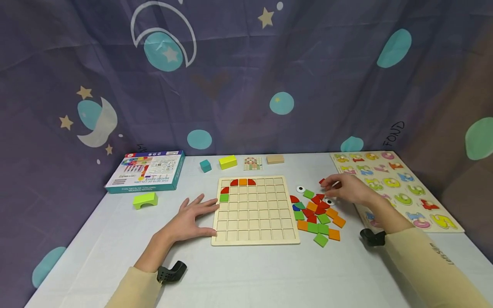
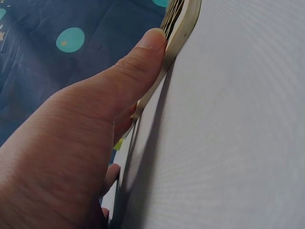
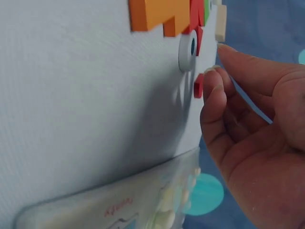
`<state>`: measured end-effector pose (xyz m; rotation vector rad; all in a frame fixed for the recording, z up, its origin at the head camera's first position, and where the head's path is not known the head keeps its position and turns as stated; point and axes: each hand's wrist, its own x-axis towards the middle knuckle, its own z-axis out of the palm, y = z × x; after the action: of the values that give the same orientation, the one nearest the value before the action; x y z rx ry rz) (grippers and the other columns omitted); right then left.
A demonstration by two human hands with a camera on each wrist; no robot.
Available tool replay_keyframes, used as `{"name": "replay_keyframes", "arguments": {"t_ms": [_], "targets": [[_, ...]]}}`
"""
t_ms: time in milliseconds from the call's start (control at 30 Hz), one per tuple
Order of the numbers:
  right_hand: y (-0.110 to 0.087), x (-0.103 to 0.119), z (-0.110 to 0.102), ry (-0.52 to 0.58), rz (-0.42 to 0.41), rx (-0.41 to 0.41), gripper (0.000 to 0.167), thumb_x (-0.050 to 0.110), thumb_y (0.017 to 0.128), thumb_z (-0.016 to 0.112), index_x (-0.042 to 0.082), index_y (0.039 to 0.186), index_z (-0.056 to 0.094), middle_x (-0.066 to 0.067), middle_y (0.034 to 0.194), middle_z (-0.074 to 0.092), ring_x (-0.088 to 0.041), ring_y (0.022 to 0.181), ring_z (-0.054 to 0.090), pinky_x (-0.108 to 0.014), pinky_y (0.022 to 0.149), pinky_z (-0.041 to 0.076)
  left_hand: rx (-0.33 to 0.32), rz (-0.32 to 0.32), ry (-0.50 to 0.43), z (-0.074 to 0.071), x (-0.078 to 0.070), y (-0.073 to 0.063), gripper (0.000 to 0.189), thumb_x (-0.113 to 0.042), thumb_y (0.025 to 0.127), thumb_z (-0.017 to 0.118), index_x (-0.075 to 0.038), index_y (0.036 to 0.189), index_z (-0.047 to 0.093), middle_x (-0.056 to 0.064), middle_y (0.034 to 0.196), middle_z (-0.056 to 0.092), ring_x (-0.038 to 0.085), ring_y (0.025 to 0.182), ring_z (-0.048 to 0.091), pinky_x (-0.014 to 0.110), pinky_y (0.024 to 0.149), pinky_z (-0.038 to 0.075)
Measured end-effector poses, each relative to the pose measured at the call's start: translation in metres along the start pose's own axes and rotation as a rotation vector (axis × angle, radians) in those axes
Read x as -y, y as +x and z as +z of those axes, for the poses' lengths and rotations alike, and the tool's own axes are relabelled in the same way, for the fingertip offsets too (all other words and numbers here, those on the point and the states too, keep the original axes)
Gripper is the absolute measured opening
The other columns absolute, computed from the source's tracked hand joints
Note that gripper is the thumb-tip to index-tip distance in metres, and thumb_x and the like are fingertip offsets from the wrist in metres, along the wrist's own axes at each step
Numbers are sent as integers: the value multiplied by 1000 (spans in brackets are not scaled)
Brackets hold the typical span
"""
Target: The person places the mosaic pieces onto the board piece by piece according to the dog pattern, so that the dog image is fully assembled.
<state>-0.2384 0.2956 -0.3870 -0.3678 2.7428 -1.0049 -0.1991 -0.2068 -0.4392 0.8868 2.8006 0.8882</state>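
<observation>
The left hand (image 1: 194,218) spreads at the left edge of a square wooden grid board (image 1: 254,241). In the left wrist view its thumb (image 2: 138,57) touches the board's side. Along the board's upper left are red rounded pieces (image 1: 234,182), an orange square (image 1: 242,182) and a green square (image 1: 224,197). The right hand (image 1: 348,188) hovers over the back right of a loose pile of coloured pieces, its fingers bent and the thumb apart from them. Its fingertips are right at a small red piece (image 3: 198,86). A white disc with a dark centre (image 3: 188,51) lies nearby.
The loose green (image 1: 320,240), orange (image 1: 334,234) and red pieces lie right of the board. A number puzzle (image 1: 404,188) stands under the right forearm. Behind are a picture card (image 1: 253,163) and several blocks, including a yellow one (image 1: 228,162). A box (image 1: 146,171) lies back left.
</observation>
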Motion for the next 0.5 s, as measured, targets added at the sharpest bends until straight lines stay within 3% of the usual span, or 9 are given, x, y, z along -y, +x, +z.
{"name": "replay_keyframes", "arguments": {"t_ms": [167, 500], "targets": [[1, -5, -5, 2, -11, -22, 23, 6, 92, 72, -3, 113, 71, -14, 106, 69, -30, 92, 59, -29, 72, 54, -2, 1, 2, 0, 0, 0, 84, -56, 74, 84, -15, 143, 60, -1, 154, 46, 38, 151, 17, 67, 114, -1], [13, -15, -11, 38, 56, -68, 29, 6, 93, 71, -8, 118, 65, -15, 103, 65, -31, 92, 56, -33, 75, 53, 1, -9, -3, 1, -1, 0, 84, -57, 74, 84, -16, 143, 60, -2, 154, 46, 37, 151, 17, 66, 115, -1]]}}
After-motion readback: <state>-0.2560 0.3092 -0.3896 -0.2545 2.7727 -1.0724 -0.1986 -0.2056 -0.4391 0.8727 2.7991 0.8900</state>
